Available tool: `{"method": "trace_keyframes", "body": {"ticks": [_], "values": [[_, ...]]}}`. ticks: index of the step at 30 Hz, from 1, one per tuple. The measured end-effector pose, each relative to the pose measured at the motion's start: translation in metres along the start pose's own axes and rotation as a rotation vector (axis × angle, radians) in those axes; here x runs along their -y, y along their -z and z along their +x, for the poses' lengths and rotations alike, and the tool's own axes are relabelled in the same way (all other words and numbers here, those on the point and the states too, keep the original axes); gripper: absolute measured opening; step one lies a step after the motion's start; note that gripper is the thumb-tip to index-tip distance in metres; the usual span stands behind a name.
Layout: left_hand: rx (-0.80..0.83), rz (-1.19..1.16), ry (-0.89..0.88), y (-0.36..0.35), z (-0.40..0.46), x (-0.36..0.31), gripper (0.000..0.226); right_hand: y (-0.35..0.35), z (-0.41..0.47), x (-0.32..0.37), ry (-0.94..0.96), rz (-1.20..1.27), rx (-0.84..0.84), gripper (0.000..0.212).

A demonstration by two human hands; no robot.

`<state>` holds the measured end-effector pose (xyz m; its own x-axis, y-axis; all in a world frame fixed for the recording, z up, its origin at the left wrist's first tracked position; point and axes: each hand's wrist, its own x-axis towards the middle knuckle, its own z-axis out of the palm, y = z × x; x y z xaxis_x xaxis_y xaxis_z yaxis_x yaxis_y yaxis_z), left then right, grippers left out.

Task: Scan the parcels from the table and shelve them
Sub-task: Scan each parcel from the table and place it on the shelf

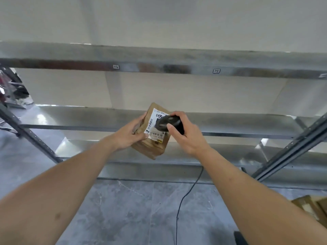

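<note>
Scanning step. Left hand (130,134) grips brown parcel (151,144) at frame centre, before metal shelf (230,121). Right hand (185,135) clasps black scanner (168,123) over label (156,125). Next: read barcode, then shelve parcel.

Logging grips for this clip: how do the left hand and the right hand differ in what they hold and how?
The left hand grips the brown parcel by its side edge, while the right hand wraps the black scanner. The left hand sits beside the white label; the right hand holds the scanner over it. A cable hangs below the right hand, none below the left. Both are raised before the metal shelves.
</note>
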<state>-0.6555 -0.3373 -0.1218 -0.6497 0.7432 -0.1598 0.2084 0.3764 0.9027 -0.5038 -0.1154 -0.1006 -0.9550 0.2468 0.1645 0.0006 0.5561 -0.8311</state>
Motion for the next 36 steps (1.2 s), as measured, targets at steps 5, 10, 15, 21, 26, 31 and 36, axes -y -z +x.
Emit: {"method": "trace_keyframes", "body": {"ticks": [5,10,15,21,26,31,36], "values": [[-0.064,0.122,-0.017,0.008,-0.004,-0.040,0.074,0.033,-0.006,0.015,0.083,0.001,0.005,0.031],[-0.090,0.140,-0.030,0.004,-0.006,-0.059,0.071,0.059,-0.016,0.020,0.120,-0.008,-0.008,0.028],[-0.056,0.194,0.021,0.001,-0.010,-0.071,0.085,0.078,-0.025,0.022,0.151,0.029,-0.037,0.026],[-0.065,0.233,0.013,-0.005,-0.017,-0.075,0.082,0.094,-0.034,0.028,0.203,0.017,-0.025,0.027],[-0.107,0.238,0.023,-0.011,-0.025,-0.081,0.088,0.099,-0.038,0.029,0.206,0.022,-0.015,0.027],[-0.248,0.219,-0.001,-0.028,-0.036,-0.089,0.078,0.076,-0.029,0.033,0.167,0.026,-0.129,0.033],[-0.419,0.126,0.053,-0.032,-0.049,-0.087,0.069,0.046,-0.017,0.043,0.159,0.003,-0.169,0.036]]}}
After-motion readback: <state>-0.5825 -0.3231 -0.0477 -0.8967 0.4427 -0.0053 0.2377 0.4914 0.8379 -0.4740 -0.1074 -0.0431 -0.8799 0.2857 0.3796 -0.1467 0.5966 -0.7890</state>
